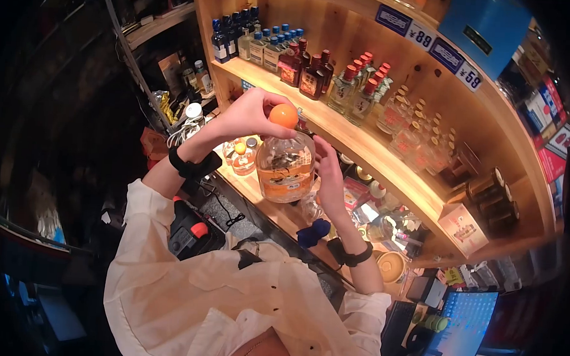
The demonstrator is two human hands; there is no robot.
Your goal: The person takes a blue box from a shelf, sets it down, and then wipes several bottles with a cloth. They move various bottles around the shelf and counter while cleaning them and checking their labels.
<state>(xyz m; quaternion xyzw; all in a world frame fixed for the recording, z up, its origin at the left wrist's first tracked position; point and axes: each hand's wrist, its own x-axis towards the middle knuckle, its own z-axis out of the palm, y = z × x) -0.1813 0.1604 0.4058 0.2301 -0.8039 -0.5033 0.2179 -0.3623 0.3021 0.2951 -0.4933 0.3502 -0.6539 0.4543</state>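
Note:
My left hand (262, 113) is closed around the neck of a clear glass bottle (285, 168), just below its round orange cap (284, 116). The bottle has an orange label band and stands nearly upright in front of me. Alongside its right side is my right hand (330, 173), fingers stretched upward at the glass; whether they press on it is hard to tell. Behind my left wrist, a similar bottle (240, 156) with an orange cap sits on the lower shelf.
Ahead, a lit wooden shelf (388, 154) carries rows of small bottles (312, 74). Price signs (421, 36) line the board above. A box with bottle pictures (463, 229) stands at its right end. Lower right are a round wooden container (390, 266) and a monitor (459, 335).

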